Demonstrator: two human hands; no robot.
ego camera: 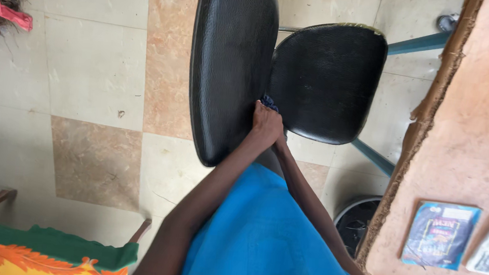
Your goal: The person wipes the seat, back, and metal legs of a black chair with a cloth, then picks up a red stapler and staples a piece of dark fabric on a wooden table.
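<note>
- Black textured vinyl chair [320,79], with padded backrest [230,65] and seat on a teal metal frame [418,43], stands on the tiled floor [97,71] beside a worn pinkish table [479,146].
- Left hand [266,124] is closed on a dark blue cloth [269,103], pressed into the gap between the 2 pads.
- Right hand is hidden behind the left; its grip cannot be told.
- Judgement: the cloth is soft and light, so bunch it in the palm; the vinyl looks smooth and slippery, the frame stiff.
- 2 books [439,234] lie on the table.
</note>
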